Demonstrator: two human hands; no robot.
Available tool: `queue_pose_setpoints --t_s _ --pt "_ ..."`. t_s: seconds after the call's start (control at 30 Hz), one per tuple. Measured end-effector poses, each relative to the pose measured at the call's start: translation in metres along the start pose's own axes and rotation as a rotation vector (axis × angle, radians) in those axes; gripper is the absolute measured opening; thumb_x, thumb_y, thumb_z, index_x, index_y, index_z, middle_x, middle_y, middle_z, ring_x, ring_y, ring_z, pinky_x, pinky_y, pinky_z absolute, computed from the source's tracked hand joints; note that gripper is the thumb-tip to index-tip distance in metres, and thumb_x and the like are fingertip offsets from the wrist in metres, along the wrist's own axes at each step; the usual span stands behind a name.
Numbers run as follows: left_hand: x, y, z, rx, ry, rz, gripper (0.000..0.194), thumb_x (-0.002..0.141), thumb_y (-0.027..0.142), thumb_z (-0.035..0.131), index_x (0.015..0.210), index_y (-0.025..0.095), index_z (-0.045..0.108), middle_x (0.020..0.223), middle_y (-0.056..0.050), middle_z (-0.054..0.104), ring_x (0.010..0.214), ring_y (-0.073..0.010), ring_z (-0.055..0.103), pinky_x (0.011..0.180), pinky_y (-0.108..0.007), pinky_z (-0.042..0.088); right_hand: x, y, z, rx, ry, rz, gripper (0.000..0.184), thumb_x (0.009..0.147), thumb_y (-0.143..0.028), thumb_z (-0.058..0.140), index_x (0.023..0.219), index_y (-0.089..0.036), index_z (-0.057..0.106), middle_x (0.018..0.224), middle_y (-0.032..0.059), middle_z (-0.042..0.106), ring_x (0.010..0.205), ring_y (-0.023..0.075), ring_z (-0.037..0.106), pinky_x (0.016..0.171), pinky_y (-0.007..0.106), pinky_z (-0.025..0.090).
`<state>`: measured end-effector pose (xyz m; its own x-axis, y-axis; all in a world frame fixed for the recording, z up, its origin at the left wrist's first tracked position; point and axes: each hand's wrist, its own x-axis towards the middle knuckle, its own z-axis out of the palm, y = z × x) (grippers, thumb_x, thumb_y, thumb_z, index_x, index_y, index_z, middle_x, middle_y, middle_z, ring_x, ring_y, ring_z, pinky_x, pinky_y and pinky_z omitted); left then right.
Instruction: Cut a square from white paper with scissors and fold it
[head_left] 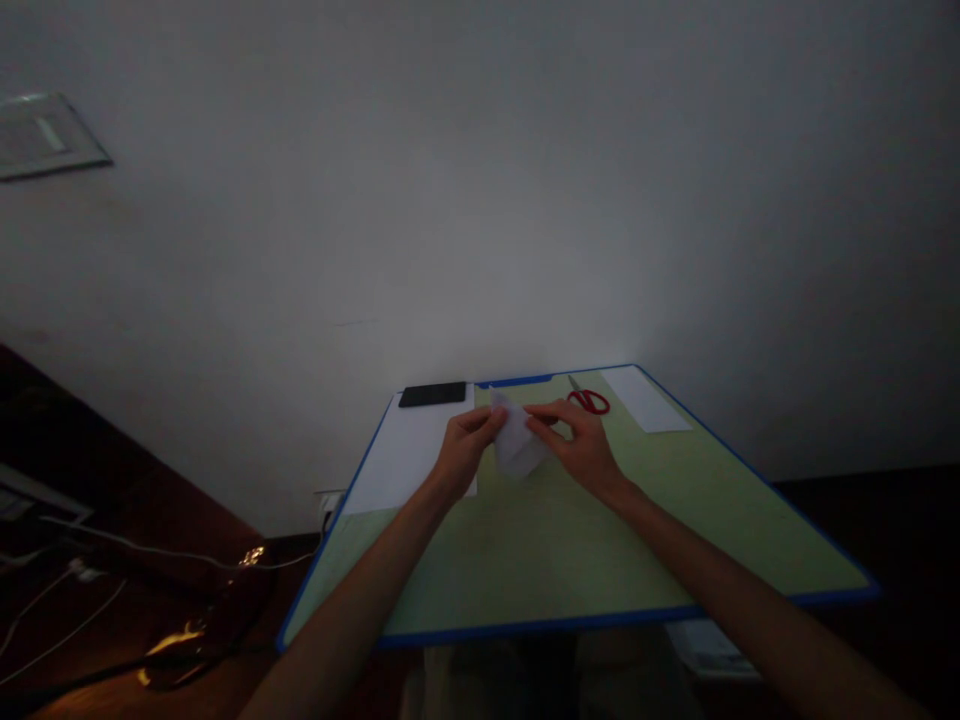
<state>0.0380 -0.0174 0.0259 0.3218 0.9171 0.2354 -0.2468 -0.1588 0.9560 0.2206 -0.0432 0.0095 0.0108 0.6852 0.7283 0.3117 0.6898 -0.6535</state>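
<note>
A small folded piece of white paper (516, 442) is held up just above a green board with a blue rim (570, 625). My left hand (461, 452) pinches the paper's left edge. My right hand (579, 440) grips its right side with the fingers curled over the top. Both hands sit over the far middle of the board.
A white sheet (405, 455) lies on the board's left part with a black phone (433, 394) at its far end. Red-handled scissors (589, 400) and a white paper strip (645, 399) lie at the far right. A pale wall stands behind; cables trail over the dark floor at left.
</note>
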Motion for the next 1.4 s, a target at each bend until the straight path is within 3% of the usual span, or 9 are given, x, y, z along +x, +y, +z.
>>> queue_pose_setpoints --t_s 0.17,0.33,0.6,1.0,1.4 --pt "-0.002 0.008 0.001 0.090 -0.008 0.166 0.023 0.075 0.036 0.079 0.088 0.017 0.078 0.096 -0.008 0.072 0.093 -0.0209 0.063 0.089 -0.034 0.047 0.000 -0.005 -0.012 -0.334 0.061 -0.386 0.030 0.094 -0.019 0.060 0.119 -0.031 0.070 0.090 0.0052 0.069 0.085 0.0201 0.061 0.082 0.039 0.048" --pt "-0.005 0.016 0.004 0.161 -0.028 0.223 0.018 0.076 0.033 0.078 0.089 0.020 0.079 0.098 -0.007 0.072 0.095 -0.0207 0.064 0.086 -0.034 0.048 0.000 -0.001 -0.019 -0.478 0.048 -0.538 0.047 0.094 -0.012 0.056 0.135 -0.037 0.059 0.092 0.0049 0.066 0.087 0.0208 0.057 0.082 0.039 0.042" --pt "-0.002 0.017 -0.001 0.189 0.082 0.268 0.017 0.075 0.035 0.079 0.081 0.018 0.078 0.082 -0.006 0.071 0.071 -0.0147 0.058 0.067 -0.028 0.047 0.002 -0.002 -0.018 -0.482 0.036 -0.492 0.041 0.095 -0.015 0.055 0.130 -0.035 0.063 0.090 0.0046 0.064 0.083 0.0201 0.055 0.079 0.038 0.041" --pt "0.000 0.015 0.001 0.018 0.169 0.254 0.020 0.071 0.033 0.083 0.080 0.016 0.077 0.089 -0.006 0.073 0.070 -0.0145 0.064 0.069 -0.031 0.056 0.001 -0.003 -0.017 -0.438 -0.004 -0.430 0.038 0.093 -0.017 0.056 0.127 -0.033 0.066 0.089 0.0049 0.065 0.083 0.0210 0.056 0.079 0.040 0.043" --pt "0.003 0.013 -0.001 0.009 0.219 0.236 0.022 0.071 0.035 0.083 0.082 0.017 0.078 0.087 -0.007 0.073 0.069 -0.0117 0.060 0.068 -0.027 0.050 0.002 -0.004 -0.015 -0.289 -0.017 -0.340 0.028 0.094 -0.021 0.059 0.118 -0.028 0.071 0.089 0.0055 0.069 0.083 0.0198 0.062 0.079 0.037 0.050"
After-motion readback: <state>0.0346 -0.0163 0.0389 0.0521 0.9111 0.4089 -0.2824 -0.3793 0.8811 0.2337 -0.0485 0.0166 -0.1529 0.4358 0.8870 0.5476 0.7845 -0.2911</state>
